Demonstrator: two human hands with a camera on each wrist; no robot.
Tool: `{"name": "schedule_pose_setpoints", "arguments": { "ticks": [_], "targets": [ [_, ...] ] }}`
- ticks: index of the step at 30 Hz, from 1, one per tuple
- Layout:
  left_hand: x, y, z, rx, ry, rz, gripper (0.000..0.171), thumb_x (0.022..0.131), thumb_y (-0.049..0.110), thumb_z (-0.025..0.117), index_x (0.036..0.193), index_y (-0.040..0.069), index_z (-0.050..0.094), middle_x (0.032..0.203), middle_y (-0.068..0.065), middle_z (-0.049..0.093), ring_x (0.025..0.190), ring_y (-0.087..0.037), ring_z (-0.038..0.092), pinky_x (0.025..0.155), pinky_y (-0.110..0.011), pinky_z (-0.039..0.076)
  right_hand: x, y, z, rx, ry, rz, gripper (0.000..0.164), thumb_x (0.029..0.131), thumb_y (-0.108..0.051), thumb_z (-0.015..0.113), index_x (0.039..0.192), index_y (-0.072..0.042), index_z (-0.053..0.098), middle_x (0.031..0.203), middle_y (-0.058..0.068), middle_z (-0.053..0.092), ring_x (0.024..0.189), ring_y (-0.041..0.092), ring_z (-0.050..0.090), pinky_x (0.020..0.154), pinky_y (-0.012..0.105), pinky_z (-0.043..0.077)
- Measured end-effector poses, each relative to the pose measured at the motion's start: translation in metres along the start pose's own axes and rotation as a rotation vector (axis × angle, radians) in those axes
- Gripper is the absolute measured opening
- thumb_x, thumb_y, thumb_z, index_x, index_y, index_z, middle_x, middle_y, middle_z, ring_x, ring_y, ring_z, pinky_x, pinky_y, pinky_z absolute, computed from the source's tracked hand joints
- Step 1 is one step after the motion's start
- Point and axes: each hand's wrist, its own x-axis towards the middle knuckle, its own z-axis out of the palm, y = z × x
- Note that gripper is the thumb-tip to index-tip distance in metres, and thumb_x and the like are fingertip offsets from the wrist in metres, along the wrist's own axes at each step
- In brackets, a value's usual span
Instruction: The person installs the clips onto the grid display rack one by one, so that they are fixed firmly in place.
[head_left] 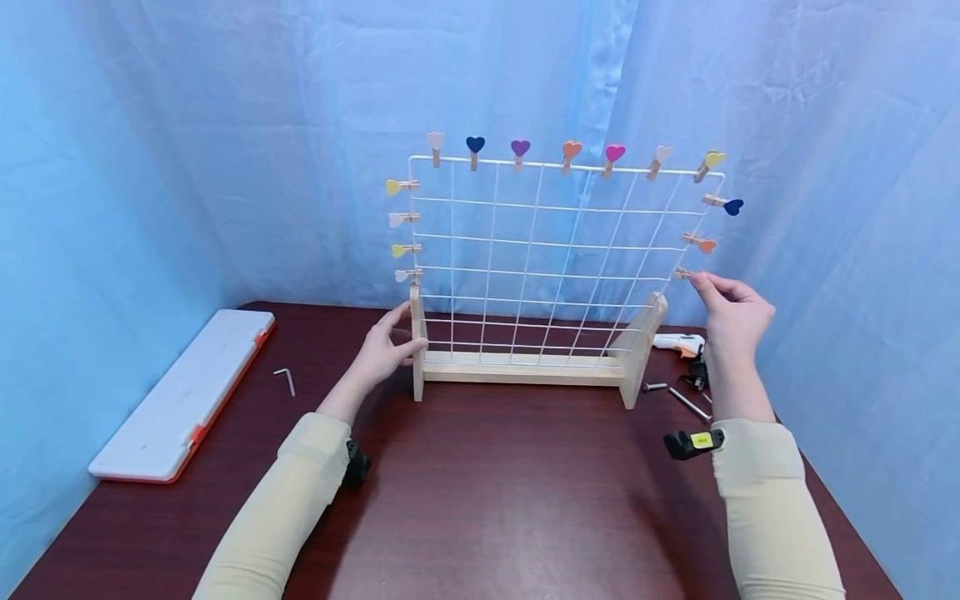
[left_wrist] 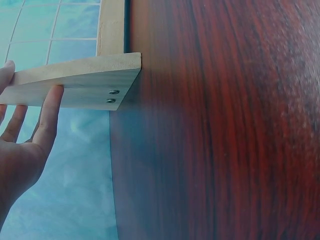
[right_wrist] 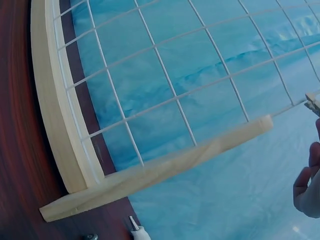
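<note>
A white wire grid [head_left: 517, 275] stands upright in a wooden stand [head_left: 525, 374]. Small wooden clothespins with coloured hearts line its top and both sides, among them a navy one [head_left: 732, 206] and an orange one [head_left: 703, 245] on the right. My right hand [head_left: 738, 321] pinches the lowest clothespin [head_left: 682, 273] at the grid's right edge; its heart is hidden by the fingers. On the other side, my left hand [head_left: 384, 348] holds the stand's left side panel [left_wrist: 80, 87]. In the left wrist view its fingertips press the outer face, with the thumb at the opposite edge.
At the left of the dark red table [head_left: 480, 492] lies a white case [head_left: 187, 392] with orange trim. A hex key [head_left: 286, 380] is beside it. Behind the right arm are a white glue gun [head_left: 677, 342] and several bolts [head_left: 688, 403]. Blue curtains hang around.
</note>
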Motion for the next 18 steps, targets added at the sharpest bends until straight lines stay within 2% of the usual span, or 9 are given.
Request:
{"name": "schedule_pose_setpoints", "arguments": {
  "ticks": [5,12,18],
  "targets": [
    [-0.001,0.002,0.0,0.008,0.001,0.0,0.073,0.081,0.02,0.066,0.141,0.023,0.025,0.139,-0.006,0.032,0.107,-0.031,0.048,0.061,-0.031,0.055,0.003,0.003,0.005,0.022,0.025,0.027,0.042,0.054,-0.028,0.081,0.088,-0.006,0.072,0.085,0.0,0.067,0.086,0.012,0.058,0.075,0.02,0.047],
    [-0.002,0.003,0.002,0.0,0.002,0.002,0.073,0.081,0.019,0.066,0.141,0.022,0.025,0.138,-0.006,0.033,0.106,-0.031,0.049,0.061,-0.031,0.055,0.001,0.009,0.011,0.057,0.012,-0.093,0.038,0.058,-0.022,0.081,0.088,-0.002,0.072,0.084,0.003,0.067,0.083,0.014,0.059,0.069,0.019,0.048],
    [0.0,0.002,0.002,0.014,0.01,0.002,0.073,0.081,0.019,0.066,0.141,0.024,0.025,0.137,-0.005,0.033,0.106,-0.03,0.049,0.061,-0.031,0.055,-0.001,0.01,0.009,0.046,-0.041,-0.143,0.036,0.062,-0.02,0.08,0.09,-0.001,0.07,0.085,0.003,0.065,0.077,0.013,0.056,0.063,0.017,0.047]
  ]
}}
